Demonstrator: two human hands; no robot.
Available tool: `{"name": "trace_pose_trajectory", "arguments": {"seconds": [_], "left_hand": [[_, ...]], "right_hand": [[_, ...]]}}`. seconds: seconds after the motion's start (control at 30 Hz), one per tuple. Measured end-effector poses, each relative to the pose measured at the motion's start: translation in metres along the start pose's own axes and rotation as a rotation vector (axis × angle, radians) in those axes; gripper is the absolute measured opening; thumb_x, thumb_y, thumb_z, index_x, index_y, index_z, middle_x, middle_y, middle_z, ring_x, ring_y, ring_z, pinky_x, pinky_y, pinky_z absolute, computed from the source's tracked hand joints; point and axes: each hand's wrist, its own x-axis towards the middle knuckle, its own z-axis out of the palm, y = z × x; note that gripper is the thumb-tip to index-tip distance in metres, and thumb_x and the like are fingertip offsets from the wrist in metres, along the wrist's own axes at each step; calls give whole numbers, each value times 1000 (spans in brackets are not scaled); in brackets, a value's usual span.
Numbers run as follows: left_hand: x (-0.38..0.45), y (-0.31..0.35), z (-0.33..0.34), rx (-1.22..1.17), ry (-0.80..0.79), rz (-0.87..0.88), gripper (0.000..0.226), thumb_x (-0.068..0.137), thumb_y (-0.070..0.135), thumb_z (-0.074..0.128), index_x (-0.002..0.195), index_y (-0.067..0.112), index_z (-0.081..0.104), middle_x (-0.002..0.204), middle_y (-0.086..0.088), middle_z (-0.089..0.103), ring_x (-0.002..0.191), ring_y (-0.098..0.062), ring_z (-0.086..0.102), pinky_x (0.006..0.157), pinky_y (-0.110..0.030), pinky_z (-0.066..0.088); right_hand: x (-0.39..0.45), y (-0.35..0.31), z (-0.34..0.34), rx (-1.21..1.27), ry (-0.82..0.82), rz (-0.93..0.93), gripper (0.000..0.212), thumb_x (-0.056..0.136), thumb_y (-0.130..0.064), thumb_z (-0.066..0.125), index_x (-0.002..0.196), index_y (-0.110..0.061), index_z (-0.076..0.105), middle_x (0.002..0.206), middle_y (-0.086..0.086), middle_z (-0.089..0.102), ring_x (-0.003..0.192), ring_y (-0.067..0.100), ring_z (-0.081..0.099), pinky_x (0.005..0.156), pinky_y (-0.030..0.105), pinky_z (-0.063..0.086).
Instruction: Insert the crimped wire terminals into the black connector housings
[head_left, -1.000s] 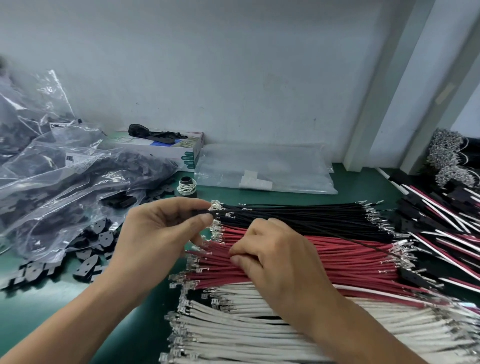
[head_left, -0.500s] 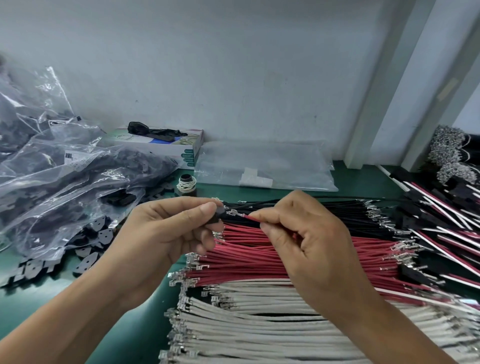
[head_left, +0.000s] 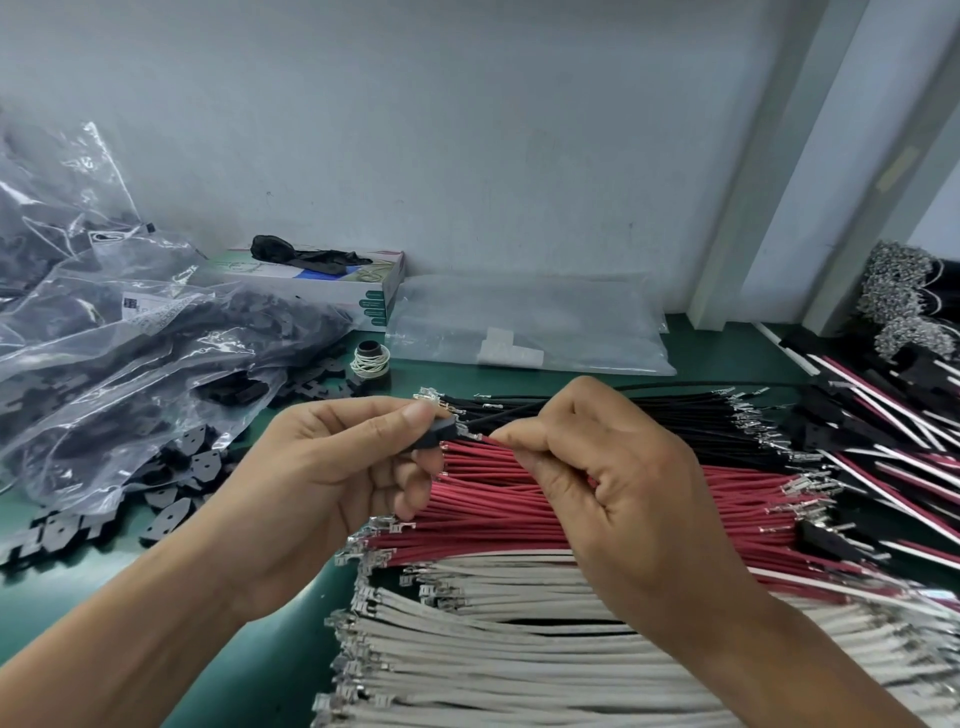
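Note:
My left hand pinches a small black connector housing between thumb and fingers, held above the wire piles. My right hand pinches a red wire close to its metal terminal, whose tip sits right at the housing's open side. A black wire also runs from the housing towards the right. Below lie rows of black wires, red wires and white wires, all with crimped terminals at their ends.
Clear plastic bags of black housings fill the left, with loose housings spilled on the green mat. A box, a roll of bands and a flat plastic bag sit at the back. Finished harnesses lie right.
My right hand has lifted from the red wire pile with one red wire and brought its terminal up to the housing in my left hand.

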Motion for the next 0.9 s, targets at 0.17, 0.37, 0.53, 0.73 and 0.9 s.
{"name": "trace_pose_trajectory", "arguments": {"seconds": [0.17, 0.37, 0.53, 0.73, 0.9], "left_hand": [[-1, 1, 0, 61, -2, -30, 42, 75, 28, 84, 102, -4, 77, 75, -15, 68, 57, -19, 60, 53, -23, 52], [-3, 0, 5, 46, 43, -60, 36, 76, 24, 75, 100, -3, 79, 74, -15, 68, 55, -18, 60, 51, -21, 53], [-7, 3, 12, 437, 101, 224, 36, 66, 23, 84, 102, 22, 82, 82, -14, 78, 62, -18, 70, 60, -22, 58], [-5, -1, 13, 441, 128, 251, 19, 68, 14, 83, 87, 17, 83, 65, -17, 74, 54, -22, 70, 54, -22, 57], [-7, -5, 16, 390, 104, 206, 21, 66, 15, 82, 87, 13, 84, 65, -20, 73, 54, -21, 70, 56, -23, 58]], "right_hand": [[4, 1, -9, -281, -18, -163, 19, 91, -4, 73, 104, -16, 78, 80, -5, 54, 67, 11, 49, 50, 33, 47], [0, -12, 5, -223, -38, -160, 13, 96, -10, 63, 103, -12, 74, 86, -3, 55, 71, 14, 53, 54, 34, 49], [2, 1, 3, -28, -58, 55, 14, 98, -21, 63, 104, -21, 76, 92, -12, 63, 83, 6, 62, 74, 26, 51], [0, 6, -1, -38, -99, 54, 11, 93, -28, 66, 96, -23, 76, 87, -15, 61, 81, 5, 60, 71, 18, 47], [-1, 0, 3, -113, -53, -31, 12, 93, -22, 64, 91, -16, 75, 83, -10, 60, 73, 5, 57, 68, 19, 47]]}}
